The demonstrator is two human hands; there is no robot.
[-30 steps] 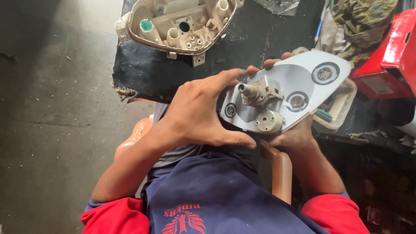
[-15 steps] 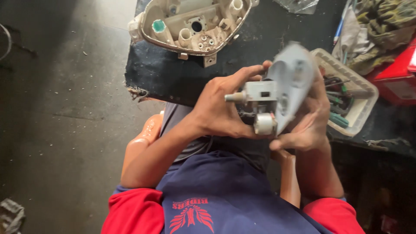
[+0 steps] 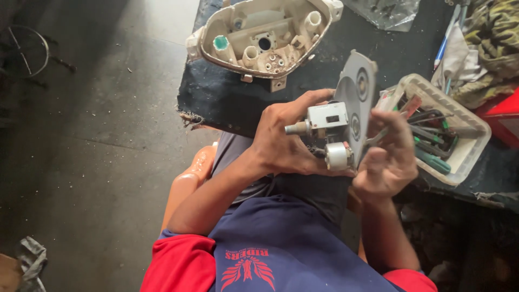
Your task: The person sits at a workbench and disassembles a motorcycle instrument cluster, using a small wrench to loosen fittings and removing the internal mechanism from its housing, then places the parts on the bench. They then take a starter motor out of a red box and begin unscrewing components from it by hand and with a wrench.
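A grey instrument panel plate [image 3: 358,92] with round openings stands on edge in front of me, with small white and metal mechanisms [image 3: 327,120] fixed to its left face. My left hand [image 3: 285,141] grips the plate and mechanisms from the left. My right hand [image 3: 388,157] is on the plate's right side, fingers spread and touching its lower edge. Beyond them, a beige plastic housing shell [image 3: 265,33] lies open side up on the dark workbench [image 3: 216,97].
A clear plastic tray [image 3: 468,147] with screwdrivers and other tools sits to the right on the bench. Cloth [image 3: 494,46] and a red box [image 3: 505,113] lie at the far right. Grey concrete floor [image 3: 97,135] spreads to the left. I sit on an orange stool [image 3: 186,184].
The plate has turned from lying flat, face toward me, to standing on edge. My right hand has loosened and its fingers have spread. The view shifted right, revealing the tool tray.
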